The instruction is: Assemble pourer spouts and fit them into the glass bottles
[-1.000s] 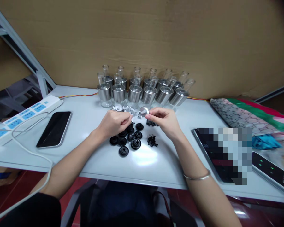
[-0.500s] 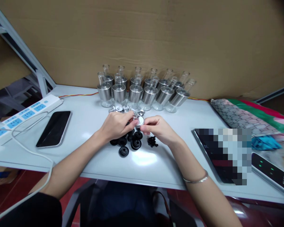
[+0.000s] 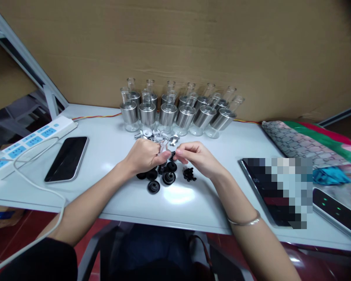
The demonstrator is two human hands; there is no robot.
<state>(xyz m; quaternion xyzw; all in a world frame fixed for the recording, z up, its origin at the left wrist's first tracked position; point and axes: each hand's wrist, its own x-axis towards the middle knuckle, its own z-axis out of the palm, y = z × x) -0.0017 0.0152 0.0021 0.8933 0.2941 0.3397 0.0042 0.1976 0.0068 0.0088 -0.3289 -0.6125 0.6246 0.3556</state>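
Note:
My left hand (image 3: 144, 156) is closed around a small shiny metal cap piece (image 3: 163, 146), mostly covered by the thumb and fingers. Just right of it, my right hand (image 3: 199, 159) pinches thumb and fingertips together; what is between them is too small to make out. Below the hands lie several black round stoppers (image 3: 169, 178), some partly hidden by my left hand. A little heap of small black parts (image 3: 189, 174) sits under my right hand. Beyond the fingers are loose metal cap pieces (image 3: 174, 139) and a white-lined round cap (image 3: 147, 133).
Two rows of glass bottles with metal sleeves (image 3: 167, 113) stand at the back against a cardboard wall (image 3: 175, 43). To the left are a phone (image 3: 66, 159) and a power strip (image 3: 32, 141) with a cable. A tablet-like device (image 3: 269, 195) and patterned cloth (image 3: 298, 144) lie right.
The round white-lined cap piece between my hands has turned in my left hand, its round face no longer showing. My right fingertips have come off it and pinch together close by.

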